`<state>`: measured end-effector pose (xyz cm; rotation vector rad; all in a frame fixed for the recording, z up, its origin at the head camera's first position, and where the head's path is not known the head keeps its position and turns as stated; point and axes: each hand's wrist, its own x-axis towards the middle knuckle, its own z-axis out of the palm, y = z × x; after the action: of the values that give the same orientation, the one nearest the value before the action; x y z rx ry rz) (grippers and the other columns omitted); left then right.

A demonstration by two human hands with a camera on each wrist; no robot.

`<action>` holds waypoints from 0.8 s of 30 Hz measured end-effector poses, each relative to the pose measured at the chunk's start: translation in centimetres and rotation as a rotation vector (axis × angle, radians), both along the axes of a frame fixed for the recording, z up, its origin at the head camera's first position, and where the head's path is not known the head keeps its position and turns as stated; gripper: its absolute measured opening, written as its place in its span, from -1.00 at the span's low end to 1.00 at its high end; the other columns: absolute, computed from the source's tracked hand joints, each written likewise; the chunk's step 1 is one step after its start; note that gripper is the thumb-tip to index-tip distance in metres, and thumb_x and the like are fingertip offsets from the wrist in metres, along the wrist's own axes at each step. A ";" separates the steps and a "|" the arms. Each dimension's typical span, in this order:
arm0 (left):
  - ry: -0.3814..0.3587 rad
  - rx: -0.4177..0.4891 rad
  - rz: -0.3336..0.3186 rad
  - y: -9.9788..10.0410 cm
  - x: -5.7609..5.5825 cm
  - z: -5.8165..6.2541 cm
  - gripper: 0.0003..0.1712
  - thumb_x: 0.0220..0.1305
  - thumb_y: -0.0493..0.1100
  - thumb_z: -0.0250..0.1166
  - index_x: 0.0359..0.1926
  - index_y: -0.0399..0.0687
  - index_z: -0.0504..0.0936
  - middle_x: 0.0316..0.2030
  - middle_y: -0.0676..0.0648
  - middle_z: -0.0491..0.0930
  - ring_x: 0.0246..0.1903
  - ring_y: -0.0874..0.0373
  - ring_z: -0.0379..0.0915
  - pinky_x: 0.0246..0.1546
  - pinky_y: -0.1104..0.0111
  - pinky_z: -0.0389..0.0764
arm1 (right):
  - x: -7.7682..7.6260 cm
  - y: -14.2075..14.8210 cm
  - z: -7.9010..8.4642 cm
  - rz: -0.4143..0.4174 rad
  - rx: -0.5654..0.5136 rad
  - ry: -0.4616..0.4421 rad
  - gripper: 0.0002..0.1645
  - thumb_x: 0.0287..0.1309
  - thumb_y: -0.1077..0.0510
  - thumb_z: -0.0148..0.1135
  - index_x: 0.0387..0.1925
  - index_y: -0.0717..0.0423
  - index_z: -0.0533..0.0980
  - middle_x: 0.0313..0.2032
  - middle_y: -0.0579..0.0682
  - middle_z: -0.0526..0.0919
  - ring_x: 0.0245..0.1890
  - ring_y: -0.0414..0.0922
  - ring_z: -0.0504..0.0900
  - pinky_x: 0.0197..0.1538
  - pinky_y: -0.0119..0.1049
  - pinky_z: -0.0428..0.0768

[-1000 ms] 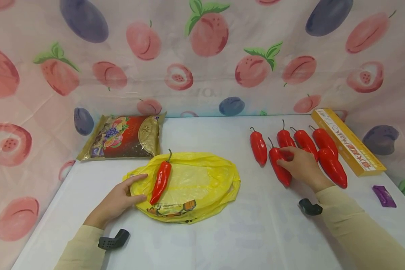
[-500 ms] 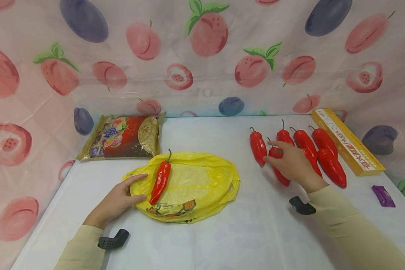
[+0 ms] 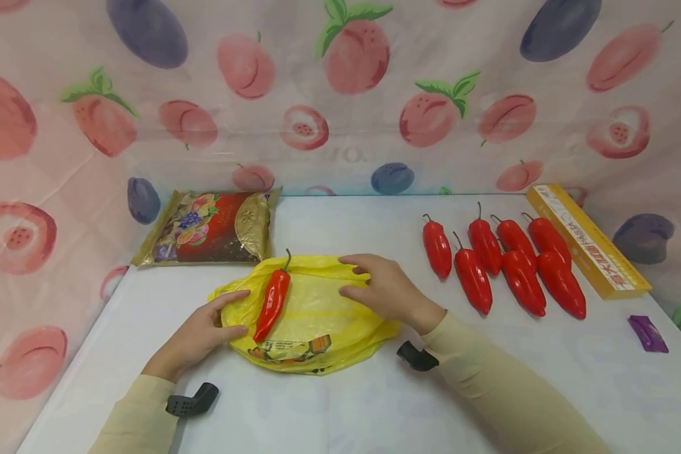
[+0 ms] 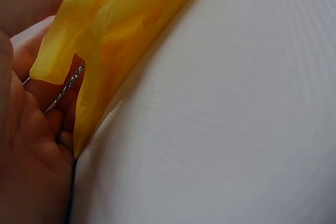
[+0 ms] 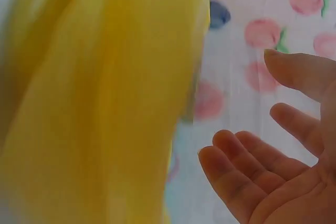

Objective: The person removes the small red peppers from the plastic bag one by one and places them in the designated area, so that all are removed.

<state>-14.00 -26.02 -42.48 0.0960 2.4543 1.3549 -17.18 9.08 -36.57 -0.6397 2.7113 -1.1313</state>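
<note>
A red chili pepper [image 3: 272,304] lies at the left end of a yellow plastic bag [image 3: 318,296] spread on the table. My left hand [image 3: 195,340] rests at the bag's left rim, thumb and index finger spread apart. In the left wrist view, a fold of the yellow bag [image 4: 113,51] hangs over the left fingertips and hides them. My right hand [image 3: 388,290] overlaps the bag's right end, its thumb and fingers apart with nothing between them. Beside the yellow bag in the right wrist view, the right hand [image 5: 278,166] shows loosely bent fingers.
Several more red chili peppers [image 3: 473,282] lie grouped at the right. Behind them stands a yellow pasta box [image 3: 590,243], with a small purple packet [image 3: 649,333] nearer me. A red and gold food pouch [image 3: 210,227] lies at the back left, before a fruit-print cloth [image 3: 346,126].
My right hand has left the group of chili peppers and moved left to the bag's right side, carrying nothing. The peppers stay where they lay, and my left hand has barely moved.
</note>
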 end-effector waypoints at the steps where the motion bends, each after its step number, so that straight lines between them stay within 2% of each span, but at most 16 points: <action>1: -0.002 -0.003 -0.002 0.0 0.0 0.0 -0.16 0.19 0.00 0.45 0.46 0.05 0.34 0.47 -0.30 0.11 0.43 -0.29 -0.03 0.34 -0.32 -0.03 | -0.1 -0.9 -0.1 0.016 -0.004 -0.013 -0.35 0.25 0.07 0.36 0.33 0.13 0.45 0.29 0.08 0.49 0.17 0.11 0.56 0.15 -0.02 0.58; 8: 0.003 -0.006 -0.012 0.0 -0.2 -0.1 -0.17 0.19 0.01 0.45 0.45 0.07 0.35 0.48 -0.28 0.10 0.43 -0.29 -0.04 0.34 -0.32 -0.04 | -0.8 -5.7 -1.1 0.104 -0.005 -0.102 -0.30 0.26 0.05 0.36 0.38 0.08 0.41 0.32 0.04 0.47 0.20 0.09 0.53 0.18 -0.07 0.55; 14: -0.006 0.000 -0.009 -0.2 -0.2 -0.1 -0.15 0.19 0.02 0.46 0.46 0.07 0.34 0.49 -0.27 0.08 0.45 -0.30 -0.08 0.34 -0.33 -0.06 | -1.4 -8.9 -2.2 0.160 0.035 -0.105 -0.28 0.24 0.00 0.39 0.38 0.07 0.41 0.30 -0.02 0.50 0.26 0.00 0.48 0.28 -0.14 0.46; 18: -0.005 -0.006 -0.014 -0.1 -0.2 0.0 -0.14 0.18 0.04 0.46 0.46 0.08 0.33 0.49 -0.28 0.09 0.45 -0.33 -0.11 0.32 -0.37 -0.09 | -1.7 -10.3 -2.7 0.164 0.067 -0.087 -0.25 0.22 0.00 0.42 0.39 0.08 0.40 0.30 -0.04 0.51 0.31 -0.08 0.43 0.35 -0.23 0.36; 24: 0.002 -0.010 -0.021 -0.2 -0.1 0.1 -0.15 0.19 0.03 0.46 0.46 0.06 0.33 0.48 -0.29 0.10 0.45 -0.33 -0.10 0.32 -0.36 -0.06 | -1.8 -11.5 -3.1 0.152 0.100 -0.120 -0.23 0.21 -0.02 0.42 0.40 0.04 0.40 0.26 0.00 0.53 0.20 -0.08 0.46 0.30 -0.27 0.41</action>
<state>-14.14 -26.23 -42.36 0.1201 2.4545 1.3339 -18.94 -2.47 -39.65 -0.7245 2.5514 -0.9598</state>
